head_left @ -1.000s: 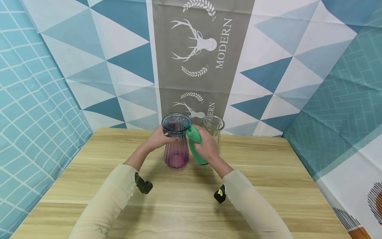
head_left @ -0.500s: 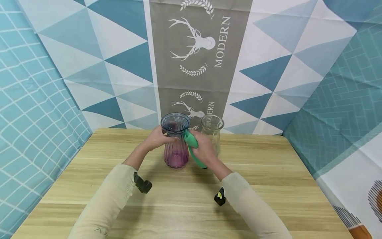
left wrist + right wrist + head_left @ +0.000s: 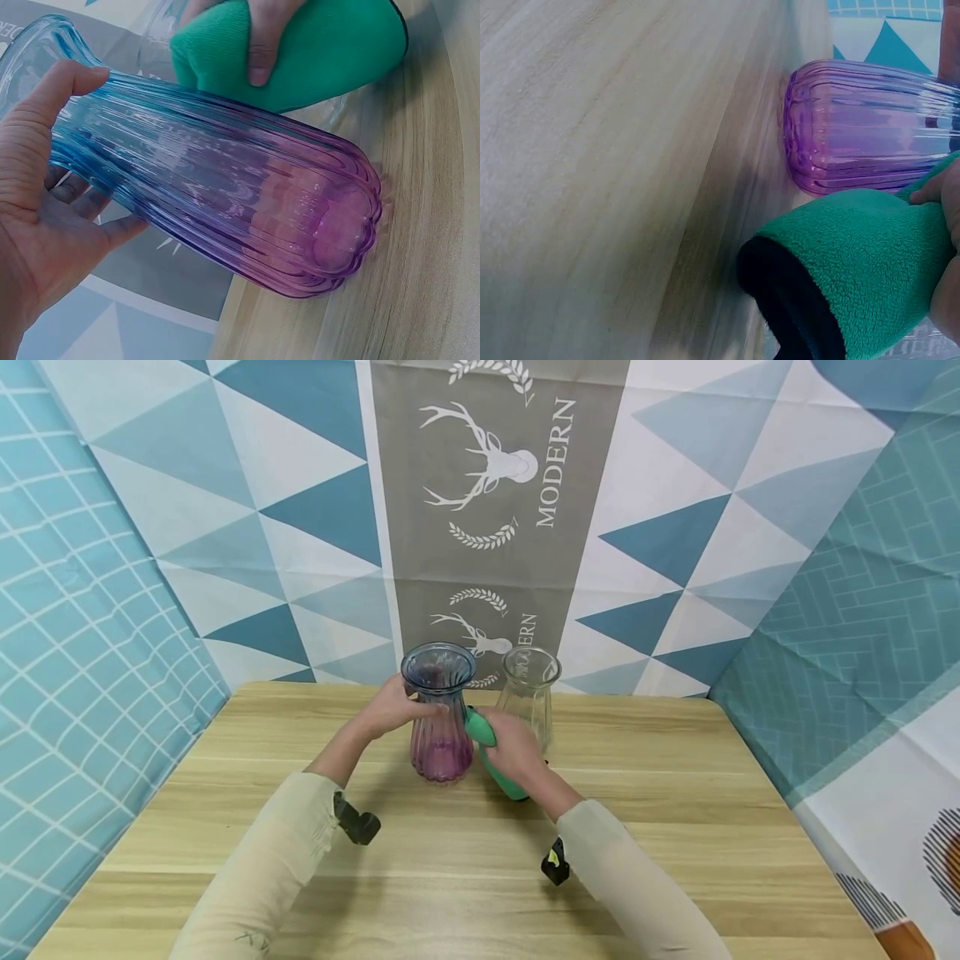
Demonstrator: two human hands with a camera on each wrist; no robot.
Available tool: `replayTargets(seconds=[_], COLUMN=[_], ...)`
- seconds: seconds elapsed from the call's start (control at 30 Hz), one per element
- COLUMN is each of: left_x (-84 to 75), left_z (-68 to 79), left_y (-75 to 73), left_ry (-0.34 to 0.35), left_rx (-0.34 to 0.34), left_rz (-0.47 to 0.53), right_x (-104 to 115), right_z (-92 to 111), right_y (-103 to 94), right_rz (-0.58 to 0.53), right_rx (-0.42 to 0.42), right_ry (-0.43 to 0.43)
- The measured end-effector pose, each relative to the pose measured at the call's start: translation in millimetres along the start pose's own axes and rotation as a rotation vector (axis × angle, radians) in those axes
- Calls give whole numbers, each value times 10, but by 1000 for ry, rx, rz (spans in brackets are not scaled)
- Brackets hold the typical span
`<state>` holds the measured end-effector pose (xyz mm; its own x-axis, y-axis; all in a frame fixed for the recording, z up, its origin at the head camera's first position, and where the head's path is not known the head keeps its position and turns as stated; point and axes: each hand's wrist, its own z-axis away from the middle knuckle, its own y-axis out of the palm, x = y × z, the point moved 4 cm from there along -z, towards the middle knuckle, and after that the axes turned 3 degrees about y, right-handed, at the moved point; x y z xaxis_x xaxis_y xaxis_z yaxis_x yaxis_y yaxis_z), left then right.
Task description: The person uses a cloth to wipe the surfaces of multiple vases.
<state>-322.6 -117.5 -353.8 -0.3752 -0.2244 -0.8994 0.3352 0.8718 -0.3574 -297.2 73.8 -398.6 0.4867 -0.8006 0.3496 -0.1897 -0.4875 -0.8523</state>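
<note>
"Ribbed vase (image 3: 441, 739), blue rim to purple base: whereabouts, head view?"

"Upright on table (image 3: 450, 877), neck held in left grip (image 3: 392, 710). Green cloth (image 3: 481, 729), bunched, held in right grip (image 3: 513, 743), just to the right. Clear glass vase (image 3: 532, 697) behind right grip. Patterned sheet (image 3: 483, 547) beyond."

"Left wrist view?"

"Thumb on one side of blue neck, fingers on the other. Purple base at tabletop. Cloth gathered under right thumb, past ribbed vase."

"Right wrist view?"

"Dark edging (image 3: 799, 307) on cloth, near purple base. Cloth-to-vase contact: hard to tell. Right grip closed on cloth, partly cropped."
</note>
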Motion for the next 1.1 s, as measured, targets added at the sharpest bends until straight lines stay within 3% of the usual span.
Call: replayTargets(seconds=[0.33,0.63,1.1], left_x=[15,7,9], left_z=[-5,-4,4], left_y=[-11,-21,-21], left_ry=[-11,-20,-31], left_rx=[-5,-5,-6], left_rz=[-1,-21,-34], right_x=[-42,-100,-133], right_z=[41,95,129], right_y=[90,212,268], right_rz=[37,42,0], right_rx=[92,197,188], right_ry=[-2,59,72])
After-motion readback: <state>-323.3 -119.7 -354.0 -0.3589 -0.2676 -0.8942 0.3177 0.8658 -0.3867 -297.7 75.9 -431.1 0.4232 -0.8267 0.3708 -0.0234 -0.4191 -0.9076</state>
